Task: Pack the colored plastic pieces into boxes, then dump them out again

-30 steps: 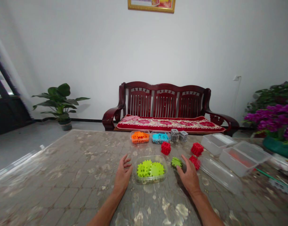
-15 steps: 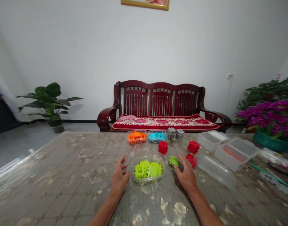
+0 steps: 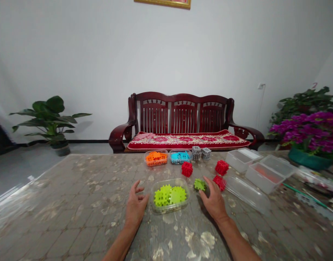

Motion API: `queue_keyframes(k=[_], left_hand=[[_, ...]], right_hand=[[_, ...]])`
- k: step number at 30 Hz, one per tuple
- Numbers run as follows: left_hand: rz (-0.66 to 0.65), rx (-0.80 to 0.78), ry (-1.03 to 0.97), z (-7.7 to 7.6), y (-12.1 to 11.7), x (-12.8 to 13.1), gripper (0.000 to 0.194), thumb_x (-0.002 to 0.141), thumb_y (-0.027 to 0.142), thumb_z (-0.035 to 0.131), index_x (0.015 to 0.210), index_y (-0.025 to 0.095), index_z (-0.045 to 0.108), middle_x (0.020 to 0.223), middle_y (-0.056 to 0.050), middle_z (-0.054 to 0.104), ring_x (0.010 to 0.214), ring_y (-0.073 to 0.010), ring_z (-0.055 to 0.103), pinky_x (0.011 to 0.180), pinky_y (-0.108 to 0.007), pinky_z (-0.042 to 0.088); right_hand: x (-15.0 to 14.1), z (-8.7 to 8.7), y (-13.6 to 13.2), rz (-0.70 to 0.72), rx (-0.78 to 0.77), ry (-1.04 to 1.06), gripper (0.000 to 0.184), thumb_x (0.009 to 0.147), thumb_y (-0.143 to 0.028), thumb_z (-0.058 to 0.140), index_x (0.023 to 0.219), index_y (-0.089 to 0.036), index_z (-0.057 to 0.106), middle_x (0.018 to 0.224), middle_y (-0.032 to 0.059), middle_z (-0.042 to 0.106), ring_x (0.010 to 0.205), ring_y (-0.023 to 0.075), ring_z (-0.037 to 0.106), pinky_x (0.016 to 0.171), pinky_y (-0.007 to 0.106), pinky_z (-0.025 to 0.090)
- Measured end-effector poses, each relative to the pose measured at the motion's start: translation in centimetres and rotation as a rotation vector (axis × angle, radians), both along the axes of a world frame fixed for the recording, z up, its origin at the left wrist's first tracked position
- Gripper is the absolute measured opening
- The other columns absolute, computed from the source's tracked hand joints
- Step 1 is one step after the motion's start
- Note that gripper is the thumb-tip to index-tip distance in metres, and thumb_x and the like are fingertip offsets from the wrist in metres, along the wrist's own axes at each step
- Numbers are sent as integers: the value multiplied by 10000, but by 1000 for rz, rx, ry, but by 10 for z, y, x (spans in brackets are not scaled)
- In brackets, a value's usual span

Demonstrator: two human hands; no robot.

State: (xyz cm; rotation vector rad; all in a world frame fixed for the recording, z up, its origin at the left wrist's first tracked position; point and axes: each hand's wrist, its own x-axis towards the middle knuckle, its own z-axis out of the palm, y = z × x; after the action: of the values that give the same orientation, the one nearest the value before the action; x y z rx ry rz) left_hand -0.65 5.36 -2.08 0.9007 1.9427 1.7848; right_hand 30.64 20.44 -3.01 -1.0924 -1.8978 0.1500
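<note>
My left hand (image 3: 136,204) is open beside the clear tub (image 3: 169,180) of lime-green blocks (image 3: 169,195), and my right hand (image 3: 214,201) is spread open, just beside a small green block (image 3: 199,185) and a red cube (image 3: 219,183).

A dark red wooden bench (image 3: 182,112) against a white wall (image 3: 82,61)

Only one thing here comes close to being read. On the white wall (image 3: 291,54), just above the green plant (image 3: 305,102), there is a small red mark (image 3: 315,85) that looks like a 2 (it is too small to be sure). The clear plastic tubs (image 3: 264,179) show no words I can read, not even one.
</note>
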Motion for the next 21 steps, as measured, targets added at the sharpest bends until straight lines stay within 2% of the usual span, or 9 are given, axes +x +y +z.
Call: queue_keyframes(k=[4, 7, 10, 12, 15, 17, 21], left_hand=[[-22, -1, 14, 4, 0, 4, 869, 671, 577, 722, 1370, 106, 512, 716, 51, 629, 582, -186, 641, 623, -334, 545], [5, 16, 69, 10, -1, 8, 767, 695, 605, 686, 1274, 116, 566, 615, 72, 591, 547, -190, 606, 590, -318, 512], [41, 11, 115, 14, -2, 9, 636, 700, 626, 673, 1138, 166, 629, 633, 54, 606, 560, -196, 611, 590, -316, 507], [74, -21, 168, 16, -3, 8, 482, 711, 627, 651, 947, 206, 671, 660, 25, 626, 596, -208, 625, 623, -329, 519], [106, -55, 222, 18, -5, 4, 330, 718, 569, 606, 702, 240, 629, 679, -9, 640, 639, -226, 633, 670, -350, 529], [114, -54, 224, 17, -5, 3, 281, 712, 522, 585, 673, 245, 614, 697, -18, 643, 648, -231, 634, 695, -364, 537], [137, -29, 223, 17, -6, 1, 244, 702, 455, 551, 764, 237, 642, 817, -42, 668, 731, -249, 663, 764, -392, 559]], right_hand=[[0, -1, 0, -1, -3, -4, 512, 877, -345, 566, 1365, -195, 602, 1319, 138, 681, 1227, 305, 622, 1086, 510, 493], [0, -1, 0, -2, -1, -10, 522, 877, -344, 566, 1371, -177, 590, 1328, 146, 677, 1231, 304, 622, 1086, 506, 495], [0, -1, 0, -4, -6, -17, 524, 875, -338, 564, 1373, -177, 588, 1329, 145, 678, 1232, 301, 625, 1088, 503, 495], [0, -1, 0, -4, -11, -20, 519, 873, -339, 565, 1365, -175, 594, 1322, 146, 681, 1227, 303, 628, 1086, 505, 496], [0, 0, 0, -2, -18, -16, 511, 870, -340, 564, 1352, -173, 604, 1318, 149, 683, 1226, 306, 629, 1086, 507, 496], [1, 0, 0, 1, -24, -10, 512, 868, -337, 564, 1351, -174, 607, 1319, 148, 682, 1230, 307, 626, 1089, 509, 494], [1, 2, -2, 9, -27, 6, 530, 846, -318, 579, 1358, -183, 608, 1319, 137, 682, 1230, 303, 624, 1092, 501, 494]])
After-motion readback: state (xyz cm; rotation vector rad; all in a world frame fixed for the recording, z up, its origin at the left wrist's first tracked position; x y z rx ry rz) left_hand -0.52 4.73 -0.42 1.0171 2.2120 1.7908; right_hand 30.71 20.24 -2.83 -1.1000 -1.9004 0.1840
